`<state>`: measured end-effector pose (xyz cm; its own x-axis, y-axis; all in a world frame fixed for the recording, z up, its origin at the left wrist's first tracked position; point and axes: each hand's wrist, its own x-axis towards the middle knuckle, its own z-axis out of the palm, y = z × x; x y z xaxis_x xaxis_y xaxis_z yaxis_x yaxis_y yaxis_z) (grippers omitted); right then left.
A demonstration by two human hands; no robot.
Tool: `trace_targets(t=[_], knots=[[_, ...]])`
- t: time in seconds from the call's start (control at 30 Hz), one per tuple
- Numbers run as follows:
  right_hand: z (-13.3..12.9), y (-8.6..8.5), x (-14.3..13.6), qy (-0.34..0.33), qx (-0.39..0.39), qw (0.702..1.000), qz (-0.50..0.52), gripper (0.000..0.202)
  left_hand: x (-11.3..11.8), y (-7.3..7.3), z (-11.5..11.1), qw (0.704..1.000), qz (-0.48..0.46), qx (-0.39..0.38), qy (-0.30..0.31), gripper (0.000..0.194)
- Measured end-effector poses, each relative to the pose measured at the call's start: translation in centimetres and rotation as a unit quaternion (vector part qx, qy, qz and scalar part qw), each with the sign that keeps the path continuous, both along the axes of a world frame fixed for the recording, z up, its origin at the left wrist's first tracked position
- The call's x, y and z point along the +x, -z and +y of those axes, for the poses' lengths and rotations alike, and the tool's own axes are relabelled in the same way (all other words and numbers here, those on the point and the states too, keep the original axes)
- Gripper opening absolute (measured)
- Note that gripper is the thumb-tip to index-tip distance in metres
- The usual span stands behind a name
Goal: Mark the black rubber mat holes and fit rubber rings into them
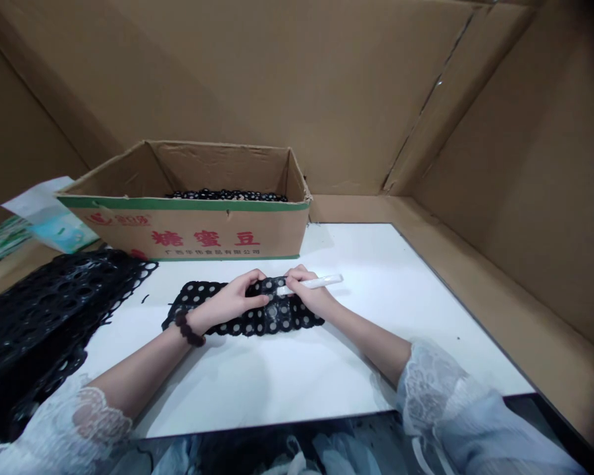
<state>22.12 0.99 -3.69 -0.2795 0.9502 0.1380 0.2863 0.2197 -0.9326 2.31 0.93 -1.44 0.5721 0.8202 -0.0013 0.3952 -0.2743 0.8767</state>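
Observation:
A black strip with rows of round holes, like eyelet lace fabric, lies flat on the white tabletop. Across its middle rests my left hand, thumb and fingers apart, pressing the strip down. My right hand is closed around a slim white pen-shaped tool. The tool's lower end points left at the strip, close to my left thumb; whether it touches the strip I cannot tell. A dark scrunchie-like band circles my left wrist.
An open cardboard box with more black holed pieces stands behind the strip. Black holed material is heaped at the left, beside a white and blue plastic package. Cardboard walls enclose the white tabletop.

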Motion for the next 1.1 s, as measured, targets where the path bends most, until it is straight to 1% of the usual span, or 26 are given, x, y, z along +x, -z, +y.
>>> trace_targets(t=[0.1,0.17,0.23,0.3,0.37,0.47,0.53,0.57,0.63,0.77,0.83,0.9,1.0,1.1], knots=[[0.1,0.0,0.2,-0.017,-0.001,1.000,-0.005,0.026,0.2,-0.1,-0.1,0.999,-0.019,-0.024,-0.012,0.019],[0.1,-0.1,0.3,-0.021,0.007,1.000,-0.019,0.026,0.3,-0.1,-0.1,0.998,-0.034,-0.049,-0.026,0.022],[0.0,-0.1,0.4,-0.031,0.038,0.997,-0.051,0.025,0.4,-0.1,-0.3,0.995,-0.050,-0.072,-0.047,0.031],[-0.2,0.0,0.3,-0.042,0.089,0.990,-0.100,0.024,0.6,0.0,-0.6,0.993,-0.057,-0.073,-0.069,0.036],[-0.5,0.1,0.0,-0.046,0.137,0.977,-0.159,0.023,0.7,0.2,-1.1,0.994,-0.048,-0.036,-0.088,0.036],[-1.0,0.2,-0.5,-0.027,0.189,0.952,-0.240,0.023,1.0,0.7,-1.8,0.989,0.000,0.072,-0.125,0.032],[-1.3,0.2,-0.9,-0.014,0.216,0.938,-0.269,0.022,1.1,1.1,-2.1,0.980,0.027,0.130,-0.150,0.028],[-1.3,0.1,-1.0,-0.010,0.224,0.935,-0.274,0.022,1.2,1.2,-2.1,0.977,0.033,0.141,-0.155,0.026],[-1.3,0.1,-1.0,-0.004,0.215,0.942,-0.257,0.023,1.1,1.3,-1.9,0.981,0.030,0.123,-0.148,0.026],[-0.9,0.0,-0.6,0.002,0.145,0.975,-0.170,0.028,0.9,1.0,-1.0,0.992,-0.023,-0.005,-0.124,0.037],[-0.7,-0.1,-0.4,-0.008,0.130,0.982,-0.139,0.027,0.7,0.7,-0.6,0.989,-0.049,-0.068,-0.124,0.042],[-0.6,-0.1,-0.2,-0.019,0.127,0.984,-0.120,0.026,0.5,0.4,-0.4,0.984,-0.066,-0.109,-0.124,0.044],[-0.5,0.0,-0.2,-0.020,0.133,0.984,-0.117,0.026,0.4,0.1,-0.4,0.982,-0.070,-0.124,-0.120,0.042],[-0.6,0.2,-0.5,-0.015,0.154,0.977,-0.149,0.025,0.7,0.1,-0.8,0.987,-0.064,-0.093,-0.116,0.039]])
